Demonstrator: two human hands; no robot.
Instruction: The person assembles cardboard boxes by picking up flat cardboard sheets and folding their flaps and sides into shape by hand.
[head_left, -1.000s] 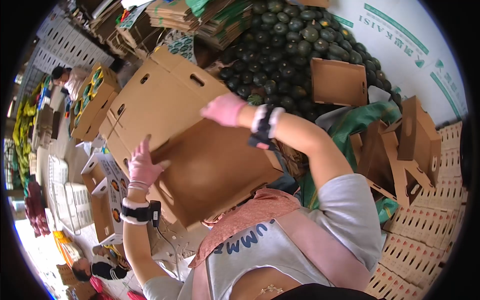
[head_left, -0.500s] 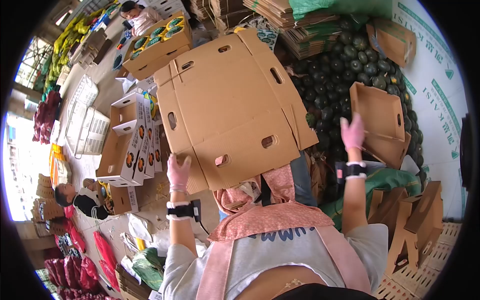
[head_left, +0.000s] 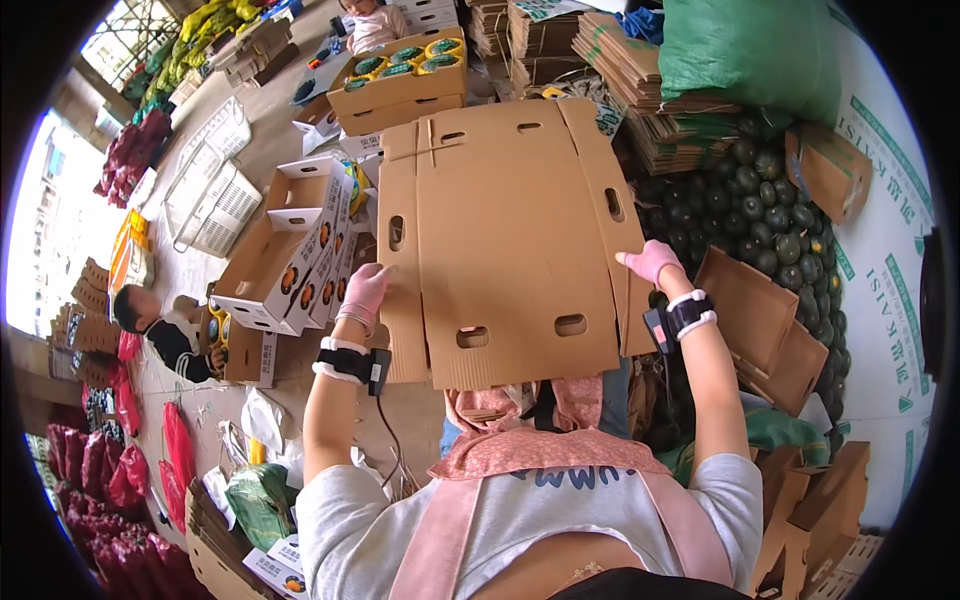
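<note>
A flat, unfolded brown cardboard box [head_left: 510, 240] with oval handle holes is held up in front of me. My left hand [head_left: 364, 292], in a pink glove, grips its left flap. My right hand [head_left: 652, 262], also pink-gloved, grips its right flap. Each wrist carries a black band with a small device. My grey shirt and pink apron fill the bottom of the view.
A heap of dark green melons [head_left: 745, 215] lies at the right with loose cardboard pieces [head_left: 760, 320]. Stacked flat cartons [head_left: 640, 80] stand behind. Open printed boxes [head_left: 285, 255], a carton of packed melons [head_left: 400, 75], white crates [head_left: 210, 200] and two other people [head_left: 160, 335] are at the left.
The flat carton has swung round square in front of me. My right hand came back from the loose cardboard at the right and took the carton's right flap. My left hand stays on the left edge.
</note>
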